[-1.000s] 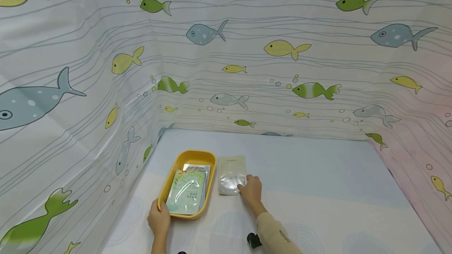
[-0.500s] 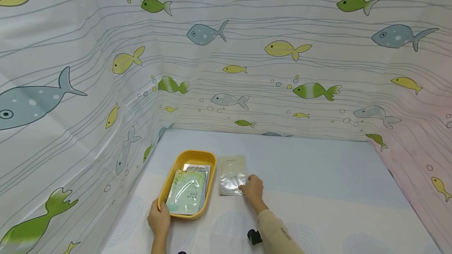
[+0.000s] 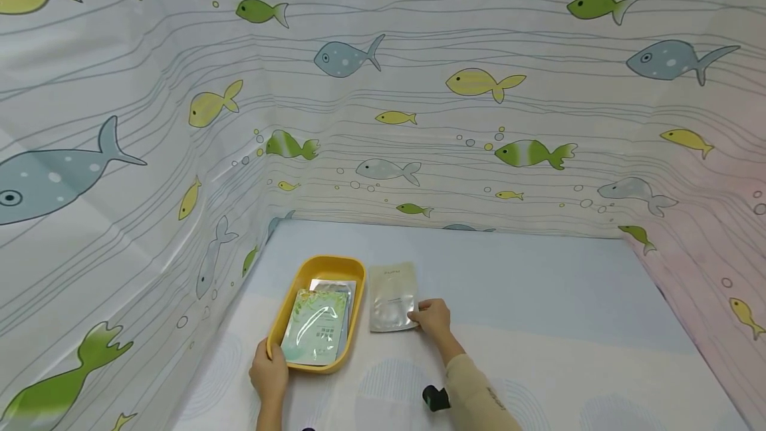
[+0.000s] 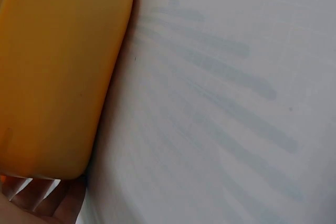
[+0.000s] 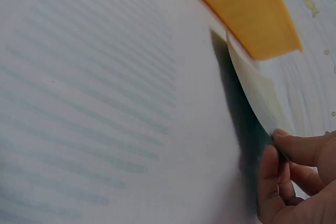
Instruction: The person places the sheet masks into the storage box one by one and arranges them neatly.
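A yellow tray (image 3: pixel 335 259) stands on the left of the table, and my left hand (image 3: pixel 268 372) grips its near left corner. Inside the tray lie a green-and-white sachet (image 3: pixel 317 328) and, partly hidden under it, a silvery one (image 3: pixel 352 290). Right of the tray is a pale, shiny flat pouch (image 3: pixel 391 294). My right hand (image 3: pixel 433 319) pinches the pouch's near right corner between thumb and fingers. In the right wrist view that edge of the pouch (image 5: pixel 257 90) is raised off the table, with a dark shadow beneath. The left wrist view shows the tray's outer wall (image 4: pixel 63 77) and fingers under its end.
A pale patterned cloth covers the table (image 3: pixel 538 298). Fish-printed curtains (image 3: pixel 455 105) enclose it at the back and both sides, the left one close to the tray. A small black object (image 3: pixel 435 398) sits beside the right sleeve.
My right hand has shifted slightly right, and its grip now sits at the pouch's corner, which looks a little lifted. The left hand and the tray have stayed in place.
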`<state>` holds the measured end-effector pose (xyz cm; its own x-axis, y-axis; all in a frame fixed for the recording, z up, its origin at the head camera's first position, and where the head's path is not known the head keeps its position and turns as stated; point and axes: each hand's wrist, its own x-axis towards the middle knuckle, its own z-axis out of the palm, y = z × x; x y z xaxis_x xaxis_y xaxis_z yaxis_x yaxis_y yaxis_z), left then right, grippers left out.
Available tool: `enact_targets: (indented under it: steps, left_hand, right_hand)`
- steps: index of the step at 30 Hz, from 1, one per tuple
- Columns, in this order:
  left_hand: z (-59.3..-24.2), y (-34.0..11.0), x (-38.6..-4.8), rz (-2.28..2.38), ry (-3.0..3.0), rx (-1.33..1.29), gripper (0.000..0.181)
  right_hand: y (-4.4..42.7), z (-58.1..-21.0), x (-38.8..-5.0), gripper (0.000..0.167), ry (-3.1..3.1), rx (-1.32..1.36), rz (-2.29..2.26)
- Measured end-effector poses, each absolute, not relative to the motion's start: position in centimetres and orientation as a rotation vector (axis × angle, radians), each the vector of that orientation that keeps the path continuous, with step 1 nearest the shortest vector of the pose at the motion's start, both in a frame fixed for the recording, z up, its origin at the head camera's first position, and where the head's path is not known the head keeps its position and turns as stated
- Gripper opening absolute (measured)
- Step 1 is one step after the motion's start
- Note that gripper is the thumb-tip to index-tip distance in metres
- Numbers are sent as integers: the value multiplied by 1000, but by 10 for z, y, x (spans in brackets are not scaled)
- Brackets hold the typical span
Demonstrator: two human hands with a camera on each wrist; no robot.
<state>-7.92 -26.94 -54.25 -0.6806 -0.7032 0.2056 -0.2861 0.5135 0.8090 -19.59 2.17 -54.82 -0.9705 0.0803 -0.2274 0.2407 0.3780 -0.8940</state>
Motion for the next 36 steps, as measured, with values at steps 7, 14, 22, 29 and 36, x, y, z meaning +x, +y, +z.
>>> enact_targets:
  steps: [7,14,22,29,36]
  left_hand:
    - [-543,-269,-79,-1060,-2226,811,32]
    - [-541,-269,-78,-1073,-2243,815,33]
    - [-542,-269,-78,-1078,-2235,810,33]
    - [-542,-269,-78,-1071,-2217,796,33]
    - [-541,-269,-78,-1087,-2228,812,34]
  right_hand:
    - [26,-538,-192,29,2277,250,-1886]
    - [33,-525,-190,36,2179,216,-2000]
    - [36,-514,-190,37,2134,215,-2126]
    - [37,-498,-186,37,2121,159,-2142]
    - [32,-497,-185,33,2089,146,-2205]
